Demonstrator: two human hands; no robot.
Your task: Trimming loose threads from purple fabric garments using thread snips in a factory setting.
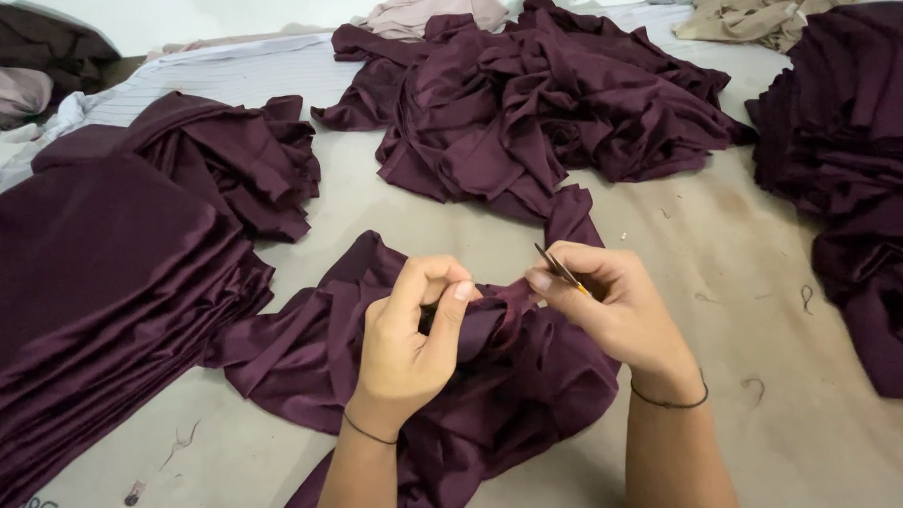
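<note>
Now | left hand (pixel 409 338) fingers pinching maroon garment (pixel 507 386) | right hand (pixel 610 305) fingers pinching small snips (pixel 561 270) | folded stack (pixel 90 291) left, loose heap (pixel 547 107) beyond

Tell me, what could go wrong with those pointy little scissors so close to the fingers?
The thread snips in the right hand point toward the left hand, which pinches the maroon garment very near the blades, so a slip might nick a fingertip. The tips might also cut the fabric itself instead of a loose thread. Cut threads on the table could cling to the folded stack.
</note>
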